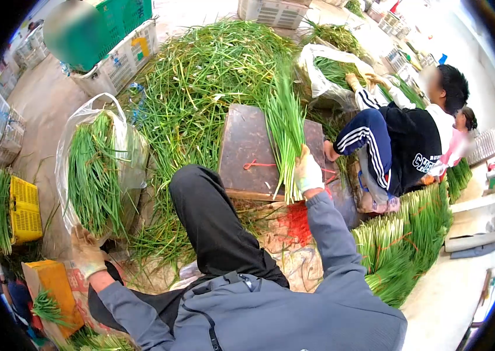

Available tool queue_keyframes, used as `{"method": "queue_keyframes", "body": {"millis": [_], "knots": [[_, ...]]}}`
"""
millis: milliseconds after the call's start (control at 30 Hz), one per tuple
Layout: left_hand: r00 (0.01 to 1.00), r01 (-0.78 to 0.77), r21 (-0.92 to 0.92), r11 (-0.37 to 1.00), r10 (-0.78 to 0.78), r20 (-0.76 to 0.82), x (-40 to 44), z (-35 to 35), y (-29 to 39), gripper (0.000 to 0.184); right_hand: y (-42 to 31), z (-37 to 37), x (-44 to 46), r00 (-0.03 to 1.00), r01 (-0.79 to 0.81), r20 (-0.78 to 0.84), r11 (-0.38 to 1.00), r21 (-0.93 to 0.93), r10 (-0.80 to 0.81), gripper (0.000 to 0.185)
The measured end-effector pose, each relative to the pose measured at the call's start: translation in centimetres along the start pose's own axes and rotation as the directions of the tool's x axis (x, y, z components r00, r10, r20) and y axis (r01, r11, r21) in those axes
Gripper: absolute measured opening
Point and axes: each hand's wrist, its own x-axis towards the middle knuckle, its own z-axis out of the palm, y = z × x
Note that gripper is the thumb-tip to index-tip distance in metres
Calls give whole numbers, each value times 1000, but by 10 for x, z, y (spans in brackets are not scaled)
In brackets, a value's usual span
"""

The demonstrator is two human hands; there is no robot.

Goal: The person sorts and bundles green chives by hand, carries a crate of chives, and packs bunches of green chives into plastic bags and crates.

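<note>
My right hand (307, 171), in a pale glove, is closed around a bunch of garlic chives (284, 126). The bunch lies across a brown board (241, 131), its pale stem ends toward me and its green leaves pointing away. A red tie (257, 165) rests on the board, left of the bunch. My left hand (86, 253), also gloved, is low at the left with its fingers apart. It is beside the lower edge of a clear plastic bag (65, 175) full of chives (94, 181); whether it touches the bag I cannot tell.
A large heap of loose chives (200, 76) spreads beyond the board. Red ties (297, 225) lie near my right forearm. Tied bundles (405, 240) stand at the right, near a seated co-worker (411, 134) handling chives. Crates (116, 64) and a yellow basket (25, 210) stand left.
</note>
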Motion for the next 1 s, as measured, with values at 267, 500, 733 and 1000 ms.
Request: {"method": "queue_keyframes", "body": {"millis": [267, 500, 733, 1000], "knots": [[994, 2, 73, 997, 7, -113, -46, -58, 2, 32, 37, 28, -24, 899, -115, 382, 958, -263, 213, 67], [945, -47, 151, 987, 93, -312, -30, 6, 16, 44, -43, 1, -47, 980, 100, 186, 984, -148, -72, 70], [936, 22, 378, 926, 114, -333, -8, 6, -22, 49, -146, -25, -64, 952, 267, 129, 958, 103, -279, 65], [880, -2, 309, 951, 148, -452, 5, -42, -6, 48, -249, -53, -83, 907, 372, 97, 887, 272, -410, 60]]}}
